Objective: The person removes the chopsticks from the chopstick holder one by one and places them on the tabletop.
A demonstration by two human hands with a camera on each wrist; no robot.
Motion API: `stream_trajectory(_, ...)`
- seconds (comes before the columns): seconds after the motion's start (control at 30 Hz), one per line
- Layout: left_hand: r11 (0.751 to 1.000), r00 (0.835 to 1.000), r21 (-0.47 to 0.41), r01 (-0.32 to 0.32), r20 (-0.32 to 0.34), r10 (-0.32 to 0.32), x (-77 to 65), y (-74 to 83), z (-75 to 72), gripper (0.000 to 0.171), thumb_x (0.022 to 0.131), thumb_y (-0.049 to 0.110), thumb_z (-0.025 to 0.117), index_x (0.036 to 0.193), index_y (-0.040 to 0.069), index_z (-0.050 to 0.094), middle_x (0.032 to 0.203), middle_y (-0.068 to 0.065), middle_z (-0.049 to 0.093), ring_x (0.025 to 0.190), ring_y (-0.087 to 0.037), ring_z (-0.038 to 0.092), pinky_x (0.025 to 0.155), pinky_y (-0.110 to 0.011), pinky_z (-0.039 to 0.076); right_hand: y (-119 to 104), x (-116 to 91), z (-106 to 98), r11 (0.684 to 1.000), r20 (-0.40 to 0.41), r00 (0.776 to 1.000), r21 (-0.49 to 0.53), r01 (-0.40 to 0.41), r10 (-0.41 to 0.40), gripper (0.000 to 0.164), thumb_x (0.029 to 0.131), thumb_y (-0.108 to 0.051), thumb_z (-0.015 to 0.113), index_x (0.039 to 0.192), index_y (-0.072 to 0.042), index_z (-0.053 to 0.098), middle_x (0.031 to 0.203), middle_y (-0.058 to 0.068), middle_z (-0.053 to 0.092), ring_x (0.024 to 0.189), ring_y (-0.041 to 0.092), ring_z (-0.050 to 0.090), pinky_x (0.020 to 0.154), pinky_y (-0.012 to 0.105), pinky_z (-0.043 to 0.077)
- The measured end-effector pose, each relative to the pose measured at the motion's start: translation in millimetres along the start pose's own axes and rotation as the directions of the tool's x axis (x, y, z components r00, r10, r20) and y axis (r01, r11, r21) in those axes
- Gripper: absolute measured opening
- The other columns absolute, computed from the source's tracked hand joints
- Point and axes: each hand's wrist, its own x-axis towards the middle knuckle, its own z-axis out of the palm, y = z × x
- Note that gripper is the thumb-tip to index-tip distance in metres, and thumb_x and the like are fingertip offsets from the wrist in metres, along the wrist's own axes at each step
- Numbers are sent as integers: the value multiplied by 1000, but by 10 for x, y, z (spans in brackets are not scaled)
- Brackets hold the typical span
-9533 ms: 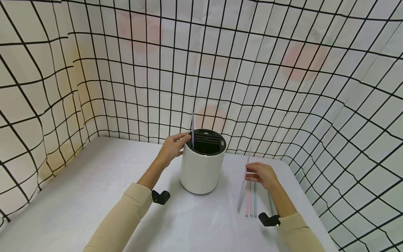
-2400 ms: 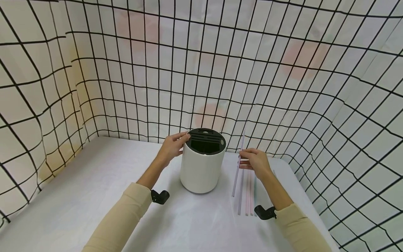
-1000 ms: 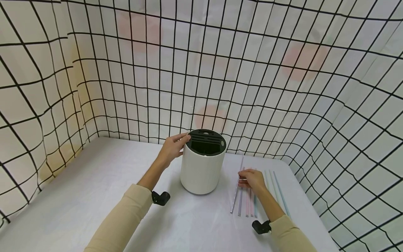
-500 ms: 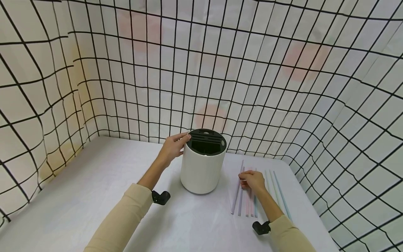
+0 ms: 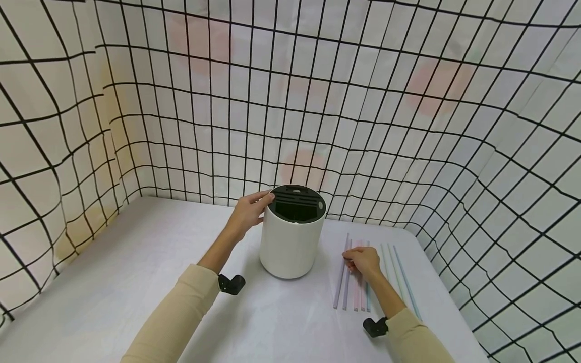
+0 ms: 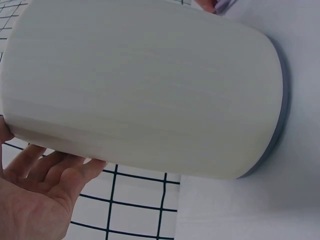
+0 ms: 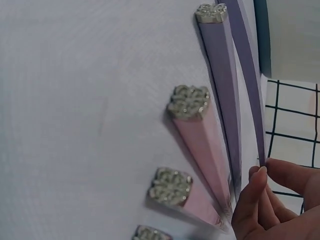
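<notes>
A white cylindrical holder (image 5: 289, 252) with a black slotted top (image 5: 297, 204) stands upright on the table. My left hand (image 5: 247, 214) grips its upper left edge, thumb on the rim and the other fingers against the wall. To the right, my right hand (image 5: 365, 259) pinches a purple chopstick (image 5: 339, 290) between thumb and forefinger, low over the table. In the right wrist view, a second purple chopstick (image 7: 220, 65) with a silver ornamented end lies beside it, then pink chopsticks (image 7: 200, 145) with matching ends. The right hand partly hides this row.
A teal chopstick (image 5: 368, 300) lies right of the pink ones. Past my right forearm lie a blue chopstick (image 5: 406, 282) and pale green ones (image 5: 395, 272). Black wire mesh (image 5: 290, 116) over white cloth encloses the white-covered table (image 5: 136, 282) at the back and sides.
The purple chopstick standing in the holder at first is gone from there. My right hand has lowered a purple chopstick to the left end of the row. The left hand stays put.
</notes>
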Motion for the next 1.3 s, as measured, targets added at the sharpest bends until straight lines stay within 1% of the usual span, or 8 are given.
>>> stream_trajectory(0.37,1000,1000,1,-5,13,5,32,7,25,52,101,44,61,145,17,57,152,-8,53,143,-29,48,109,-47,50,13,-20,-77,991,-65,997,-125,42,-51,25,87,-15,76,102,6,74,69,4,70,53,9,59,48,20,48)
stream_trajectory(0.5,1000,1000,19,-1,21,1,31,12,39,52,101,44,61,146,17,56,151,-8,53,142,-29,48,108,-47,51,-12,-66,-144,991,-59,997,-130,40,-48,25,90,-14,74,103,6,74,74,6,71,57,9,61,51,21,52)
stream_trajectory(0.77,987,1000,160,-14,-7,16,-14,97,37,51,103,42,58,147,16,56,140,-11,63,133,-28,58,100,-46,57,-163,-197,-313,990,-21,996,-114,78,-81,22,92,-9,70,105,9,72,83,12,74,71,20,69,61,30,63)
stream_trajectory(0.93,967,1000,256,5,5,-7,-38,196,-5,53,104,44,56,149,18,53,138,-8,66,129,-29,61,97,-46,60,-256,-266,-416,973,6,989,-178,143,-145,21,94,-8,67,104,10,71,83,13,73,68,16,65,58,26,62)
stream_trajectory(1.0,951,1000,309,18,14,-23,-52,240,-32,53,104,45,55,150,19,52,137,-7,66,125,-29,64,94,-45,61,-284,-279,-446,964,14,986,-206,166,-166,21,94,-8,65,104,10,71,83,14,73,66,15,65,56,25,61)
stream_trajectory(1.13,914,998,406,13,54,-38,-65,335,-91,54,105,48,52,151,19,50,136,-11,66,118,-32,68,85,-41,64,-322,-304,-493,944,34,981,-268,192,-190,20,95,-9,63,104,8,72,83,14,73,67,23,68,56,27,61)
stream_trajectory(1.2,899,997,437,-12,74,-23,-74,373,-127,56,106,48,49,152,17,48,133,-15,67,114,-33,70,82,-39,64,-333,-331,-511,929,46,978,-305,208,-203,22,96,-10,63,105,8,71,85,17,74,69,29,70,56,29,61)
stream_trajectory(1.3,889,997,455,-52,71,21,-110,414,-216,56,107,44,46,152,11,47,118,-19,73,99,-32,74,77,-38,65,-340,-370,-540,885,49,966,-389,254,-255,27,96,-13,61,112,7,69,93,21,75,74,32,72,58,32,59)
